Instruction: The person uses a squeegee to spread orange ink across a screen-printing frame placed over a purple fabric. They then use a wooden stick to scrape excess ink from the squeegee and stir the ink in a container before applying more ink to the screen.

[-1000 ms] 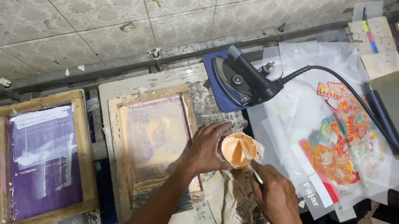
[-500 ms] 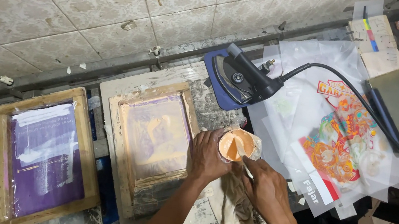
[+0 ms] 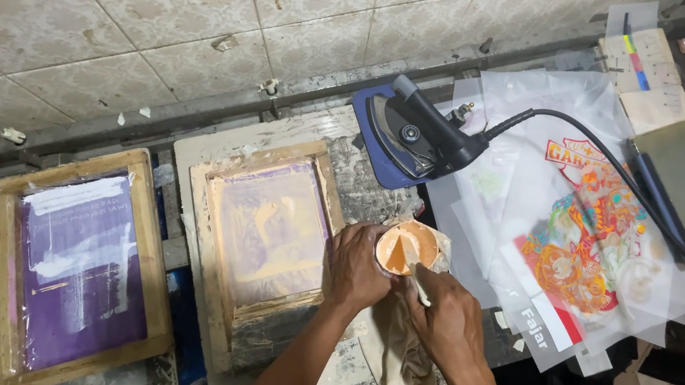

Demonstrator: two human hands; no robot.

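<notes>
Your left hand point(image 3: 357, 266) fingers clamp the orange-filled cup point(image 3: 406, 247); your right hand point(image 3: 448, 316) fingers pinch a white stick point(image 3: 420, 288) dipping into it, wooden screen frame point(image 3: 262, 244) just left.

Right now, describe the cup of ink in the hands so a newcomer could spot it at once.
Start at the black iron on its blue pad by the wall, then drop straight down toward the two hands. The left hand grips a small round cup, and the right hand works a pale stick in it. It alone holds peach-orange paste; the wooden frames beside it are flat rectangles.
</notes>
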